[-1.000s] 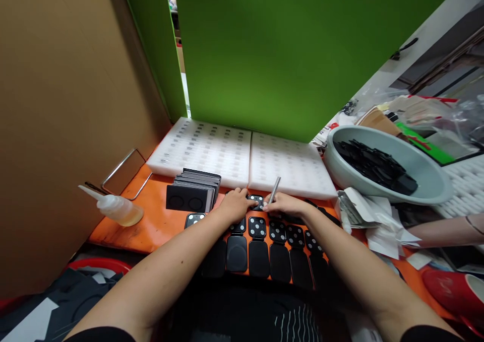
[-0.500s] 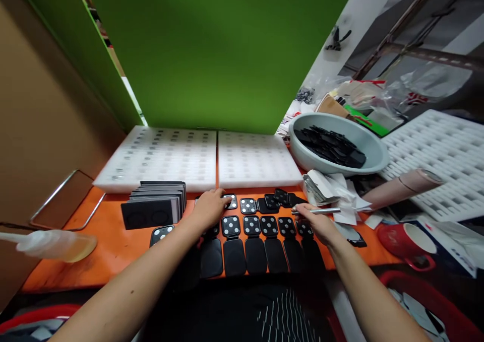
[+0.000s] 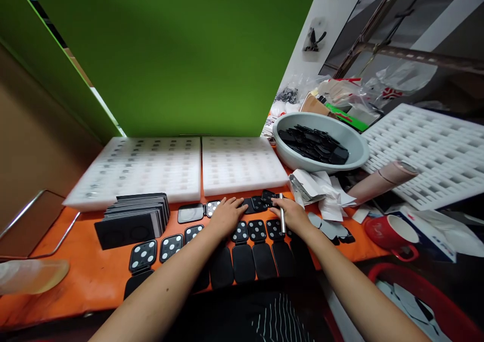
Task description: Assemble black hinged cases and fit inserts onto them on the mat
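Observation:
My left hand (image 3: 228,216) lies palm down over the back row of hinged black cases, its fingers stretched out and partly hiding one. Just left of it is an unfolded case (image 3: 213,208) with white dots on one half and a shiny grey face on the other. My right hand (image 3: 293,217) grips a slim silver metal rod (image 3: 282,216), now nearly upright, with its fingertips close to a small dotted black case (image 3: 268,197). In front, several opened cases stand in a row, dotted halves (image 3: 257,230) behind plain black halves (image 3: 263,261). My forearms cover some of them.
A stack of black cards (image 3: 132,216) stands at left, near a translucent bottle (image 3: 41,276). White foam trays (image 3: 242,165) line the back. To the right are a grey basin (image 3: 359,155) of black pieces, crumpled paper (image 3: 328,196) and a red mug (image 3: 381,236).
My left hand has shifted right along the back row, uncovering the case it was on. My right hand has moved inward, and the rod has swung from level to nearly upright. The view has shifted.

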### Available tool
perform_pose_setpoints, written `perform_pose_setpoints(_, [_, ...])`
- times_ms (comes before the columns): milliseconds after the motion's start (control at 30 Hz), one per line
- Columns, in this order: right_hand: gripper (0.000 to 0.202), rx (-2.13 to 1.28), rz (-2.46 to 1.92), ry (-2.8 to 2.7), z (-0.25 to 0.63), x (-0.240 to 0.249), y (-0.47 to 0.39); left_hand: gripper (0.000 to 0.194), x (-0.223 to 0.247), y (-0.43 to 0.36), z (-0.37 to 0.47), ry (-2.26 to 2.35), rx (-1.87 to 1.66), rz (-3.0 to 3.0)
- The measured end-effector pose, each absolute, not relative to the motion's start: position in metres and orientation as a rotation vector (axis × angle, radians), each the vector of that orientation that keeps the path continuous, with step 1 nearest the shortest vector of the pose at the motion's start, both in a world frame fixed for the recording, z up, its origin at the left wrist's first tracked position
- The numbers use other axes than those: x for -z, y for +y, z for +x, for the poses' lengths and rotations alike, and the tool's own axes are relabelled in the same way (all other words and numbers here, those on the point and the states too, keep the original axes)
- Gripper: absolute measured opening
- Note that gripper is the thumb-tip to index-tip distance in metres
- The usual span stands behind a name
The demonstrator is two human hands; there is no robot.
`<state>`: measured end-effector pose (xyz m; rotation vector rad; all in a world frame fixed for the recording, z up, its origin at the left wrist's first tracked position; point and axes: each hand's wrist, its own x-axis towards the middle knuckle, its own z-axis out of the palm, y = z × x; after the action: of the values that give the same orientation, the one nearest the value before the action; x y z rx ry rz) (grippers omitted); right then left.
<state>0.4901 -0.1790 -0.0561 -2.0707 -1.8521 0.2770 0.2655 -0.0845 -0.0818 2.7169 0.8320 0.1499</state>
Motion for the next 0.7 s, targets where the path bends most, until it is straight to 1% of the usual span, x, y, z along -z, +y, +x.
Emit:
perform_pose_setpoints(100, [0.019,-0.248,-2.049,-1.955,0.493,0.061,-0.172,0.036,0.081,-0.085,0.267,0.867,-0.156,2.695])
perform_pose_setpoints(233, [0.021,-0.236,-2.098,-1.755,0.506,0.068,-0.174,0.035,0.075,-0.088,0.289,0.874,-0.213,2.647])
perform_pose_setpoints(333, [0.021,-0.215,-2.124,-1.637,0.515,0.070,-0.178,0.045,0.072,-0.085,0.313,0.877,-0.230,2.599])
perform_pose_setpoints(567, [0.013,-0.194,-2.144,-1.691,0.523,0.070,-0.180,0.061,0.071,-0.078,0.330,0.931,-0.300,2.437])
perform_pose_setpoints(700, [0.012,-0.139,-2.079,-1.702,0.522,0.069,-0.177,0.059,0.073,-0.081,0.328,1.036,-0.429,2.246])
